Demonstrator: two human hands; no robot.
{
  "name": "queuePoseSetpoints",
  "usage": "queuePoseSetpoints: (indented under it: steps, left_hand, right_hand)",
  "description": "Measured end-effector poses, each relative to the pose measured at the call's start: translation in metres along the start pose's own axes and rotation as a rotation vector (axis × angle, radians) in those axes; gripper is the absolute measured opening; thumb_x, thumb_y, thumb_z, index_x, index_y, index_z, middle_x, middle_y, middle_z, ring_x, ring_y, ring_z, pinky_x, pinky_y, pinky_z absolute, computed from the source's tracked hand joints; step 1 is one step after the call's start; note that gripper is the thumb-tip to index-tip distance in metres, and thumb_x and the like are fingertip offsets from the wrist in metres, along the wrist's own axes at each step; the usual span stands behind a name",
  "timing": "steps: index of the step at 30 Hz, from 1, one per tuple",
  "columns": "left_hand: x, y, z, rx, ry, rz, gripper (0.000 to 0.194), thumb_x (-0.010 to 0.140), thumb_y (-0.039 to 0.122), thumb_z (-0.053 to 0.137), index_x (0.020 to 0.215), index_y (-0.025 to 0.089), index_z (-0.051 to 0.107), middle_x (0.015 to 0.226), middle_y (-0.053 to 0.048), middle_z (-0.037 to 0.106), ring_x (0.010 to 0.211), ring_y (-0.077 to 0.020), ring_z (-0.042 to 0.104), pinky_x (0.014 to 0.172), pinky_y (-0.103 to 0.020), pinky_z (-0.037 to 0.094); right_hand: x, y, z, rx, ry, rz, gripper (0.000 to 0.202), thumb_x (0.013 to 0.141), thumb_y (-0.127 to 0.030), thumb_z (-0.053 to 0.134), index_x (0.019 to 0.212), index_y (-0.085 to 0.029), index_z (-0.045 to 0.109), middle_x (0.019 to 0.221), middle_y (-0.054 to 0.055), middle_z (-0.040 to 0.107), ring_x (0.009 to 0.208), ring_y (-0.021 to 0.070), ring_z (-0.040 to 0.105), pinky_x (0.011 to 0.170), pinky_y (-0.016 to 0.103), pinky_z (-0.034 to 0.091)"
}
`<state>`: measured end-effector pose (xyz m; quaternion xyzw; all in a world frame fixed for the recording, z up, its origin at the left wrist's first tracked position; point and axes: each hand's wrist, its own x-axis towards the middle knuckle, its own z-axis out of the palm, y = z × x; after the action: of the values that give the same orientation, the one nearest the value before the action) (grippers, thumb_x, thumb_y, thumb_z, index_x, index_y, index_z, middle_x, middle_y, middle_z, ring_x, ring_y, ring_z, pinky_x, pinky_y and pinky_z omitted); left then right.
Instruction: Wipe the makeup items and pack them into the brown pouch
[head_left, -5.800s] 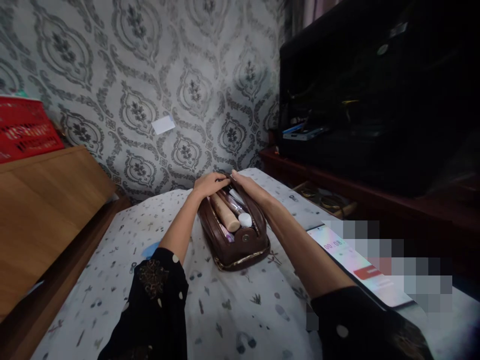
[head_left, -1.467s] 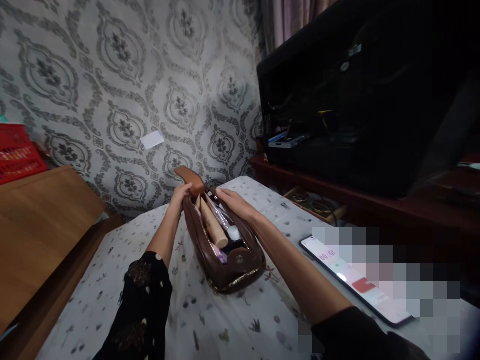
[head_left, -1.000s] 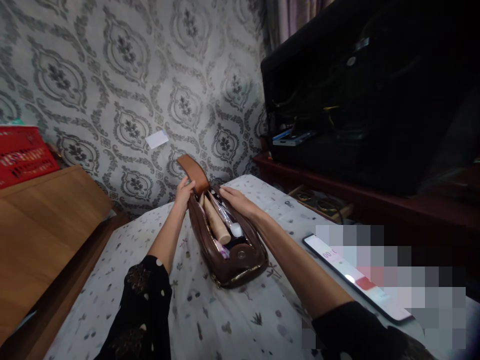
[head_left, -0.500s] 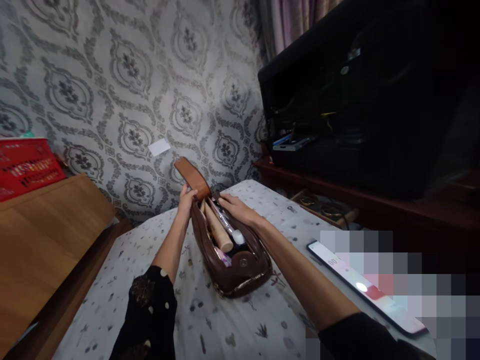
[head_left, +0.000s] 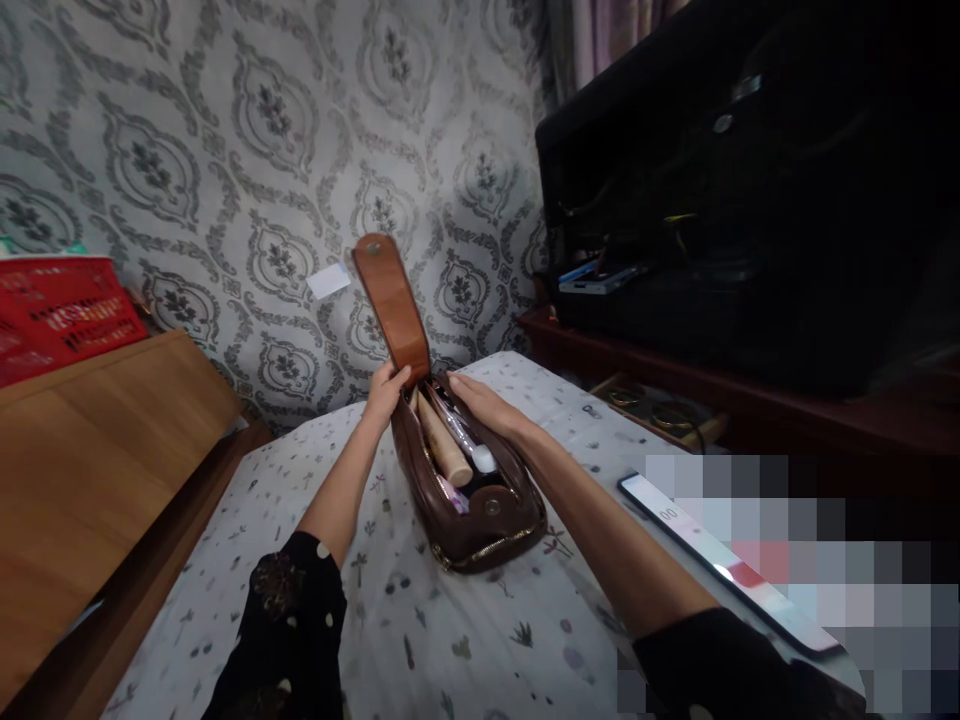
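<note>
A dark brown zippered bag (head_left: 480,540) lies open on the patterned white cloth. Inside it are a beige tube (head_left: 444,447), a clear item with a white cap (head_left: 484,459) and something purple. The bag's tan flap (head_left: 391,300) stands raised at the far end. My left hand (head_left: 386,392) is closed on the far left edge of the bag, by the base of the flap. My right hand (head_left: 484,405) rests along the far right side of the bag, fingers stretched out and flat against it.
A phone (head_left: 727,565) lies on the cloth at the right. A red basket (head_left: 67,310) stands on a wooden surface (head_left: 97,430) at the left. Behind are a dark cabinet or screen (head_left: 712,200) and an open drawer (head_left: 660,412).
The tan flap has swung up from leaning low to nearly upright. Both hands remain at the far end of the bag. The view has shifted slightly.
</note>
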<state>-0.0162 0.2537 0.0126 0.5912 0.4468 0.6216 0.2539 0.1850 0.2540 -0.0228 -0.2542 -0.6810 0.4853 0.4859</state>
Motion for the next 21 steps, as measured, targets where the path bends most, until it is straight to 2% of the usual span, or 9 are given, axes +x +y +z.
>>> queuePoseSetpoints:
  steps: [5,9,16,19,21]
  left_hand:
    - [-0.009,0.012,0.003,0.084,-0.044,0.035,0.017,0.075,0.023,0.069,0.090,0.018,0.076,0.100,-0.006,0.077,0.104,-0.0270,0.066,0.101,-0.039,0.047]
    - [-0.015,0.024,0.004,0.143,-0.100,0.071,0.022,0.073,0.016,0.062,0.087,0.021,0.078,0.099,-0.004,0.077,0.104,-0.0257,0.066,0.103,-0.038,0.046]
    - [-0.030,0.034,0.010,0.228,-0.174,0.114,0.021,0.069,0.013,0.065,0.081,0.022,0.079,0.096,-0.004,0.077,0.104,-0.0278,0.065,0.109,-0.040,0.042]
    - [-0.046,0.041,0.013,0.254,-0.169,0.136,0.030,0.066,0.010,0.070,0.091,0.023,0.080,0.108,-0.005,0.076,0.116,-0.0304,0.061,0.115,-0.042,0.036]
    - [-0.059,0.048,0.014,0.288,-0.161,0.179,0.037,0.066,0.009,0.073,0.099,0.026,0.079,0.120,-0.005,0.073,0.130,-0.0317,0.053,0.120,-0.044,0.029]
  right_hand:
    - [-0.005,-0.007,0.001,0.021,-0.028,-0.055,0.056,0.091,-0.063,0.052,0.121,-0.019,0.071,0.134,0.007,0.067,0.133,0.0271,0.054,0.120,0.046,0.031]
    - [-0.009,-0.011,0.001,0.003,-0.028,-0.051,0.055,0.093,-0.061,0.052,0.119,-0.018,0.072,0.132,0.007,0.068,0.131,0.0260,0.055,0.118,0.044,0.033]
    - [-0.024,-0.013,-0.002,-0.044,0.007,-0.023,0.049,0.093,-0.056,0.055,0.124,-0.021,0.070,0.141,0.005,0.062,0.140,0.0254,0.047,0.123,0.043,0.024]
    - [-0.032,-0.014,-0.001,-0.061,0.032,-0.013,0.054,0.092,-0.059,0.054,0.127,-0.021,0.069,0.146,0.006,0.057,0.144,0.0265,0.043,0.124,0.045,0.022]
    - [-0.040,-0.017,0.001,-0.070,0.053,-0.006,0.058,0.092,-0.062,0.052,0.129,-0.020,0.068,0.148,0.007,0.056,0.145,0.0273,0.041,0.125,0.045,0.019]
